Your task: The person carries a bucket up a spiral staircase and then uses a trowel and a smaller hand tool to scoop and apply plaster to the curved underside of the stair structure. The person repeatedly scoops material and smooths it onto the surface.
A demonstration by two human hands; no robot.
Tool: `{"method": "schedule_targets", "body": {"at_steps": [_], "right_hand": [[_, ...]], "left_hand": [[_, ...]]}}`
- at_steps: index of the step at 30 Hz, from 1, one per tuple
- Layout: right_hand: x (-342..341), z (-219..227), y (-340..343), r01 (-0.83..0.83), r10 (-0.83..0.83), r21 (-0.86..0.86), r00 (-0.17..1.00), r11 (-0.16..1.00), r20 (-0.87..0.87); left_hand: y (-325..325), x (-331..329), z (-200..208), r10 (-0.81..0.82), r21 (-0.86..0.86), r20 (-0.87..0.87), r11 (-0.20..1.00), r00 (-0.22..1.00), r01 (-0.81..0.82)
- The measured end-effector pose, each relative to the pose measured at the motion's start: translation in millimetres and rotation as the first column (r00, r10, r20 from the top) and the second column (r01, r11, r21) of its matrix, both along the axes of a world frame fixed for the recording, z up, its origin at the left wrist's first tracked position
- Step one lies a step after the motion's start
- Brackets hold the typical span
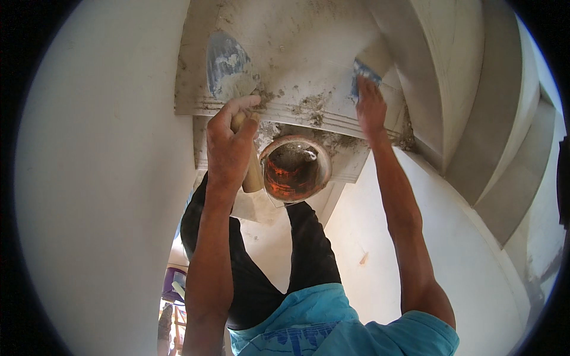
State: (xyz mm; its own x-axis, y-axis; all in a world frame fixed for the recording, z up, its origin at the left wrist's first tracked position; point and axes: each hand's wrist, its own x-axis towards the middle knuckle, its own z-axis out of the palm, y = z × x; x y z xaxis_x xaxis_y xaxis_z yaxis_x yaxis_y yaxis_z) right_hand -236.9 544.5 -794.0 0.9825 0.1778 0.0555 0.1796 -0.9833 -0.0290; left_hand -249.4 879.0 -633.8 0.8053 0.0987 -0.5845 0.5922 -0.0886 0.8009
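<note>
My left hand point(228, 142) is closed round the wooden handle of a trowel point(228, 59). Its index finger points out toward the blade, which carries a lump of wet grey-white mortar point(236, 85). Farther right, my right hand point(371, 110) grips a small flat tool point(366, 71), blue and smeared with white, over the stair tread near the side wall. The exact kind of that tool is blurred. Between my arms and below the tread's edge stands a bucket point(326, 157), stained orange inside, with dark wet residue in it.
Mortar crumbs dirty the stair tread point(297, 59) and its grooved front edge. A plain white wall point(101, 166) rises on the left. Curved, stepped panels point(475, 118) close in on the right. A purple container point(172, 282) sits far below at lower left.
</note>
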Motion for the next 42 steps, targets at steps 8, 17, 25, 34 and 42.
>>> {"method": "schedule_targets", "body": {"at_steps": [8,17,25,34,42], "right_hand": [[-9,5,17,-0.036,0.036,0.031,0.999,0.999,0.02],[146,15,-2,0.342,-0.344,0.033,0.935,0.939,0.085],[196,15,13,0.398,-0.41,0.127,0.908,0.908,0.089],[213,15,13,0.284,-0.289,0.051,0.94,0.957,0.182],[161,18,92,-0.133,0.145,0.313,0.989,0.941,-0.017]], "left_hand": [[0,-2,5,-0.012,0.043,-0.024,0.999,1.0,0.013],[2,-1,6,-0.025,0.01,-0.025,1.0,0.999,0.025],[2,7,8,-0.023,0.018,-0.002,1.0,1.0,0.023],[6,12,5,0.0,-0.032,-0.069,0.999,0.998,-0.003],[12,12,-1,0.022,-0.003,-0.029,1.0,0.999,-0.022]]}}
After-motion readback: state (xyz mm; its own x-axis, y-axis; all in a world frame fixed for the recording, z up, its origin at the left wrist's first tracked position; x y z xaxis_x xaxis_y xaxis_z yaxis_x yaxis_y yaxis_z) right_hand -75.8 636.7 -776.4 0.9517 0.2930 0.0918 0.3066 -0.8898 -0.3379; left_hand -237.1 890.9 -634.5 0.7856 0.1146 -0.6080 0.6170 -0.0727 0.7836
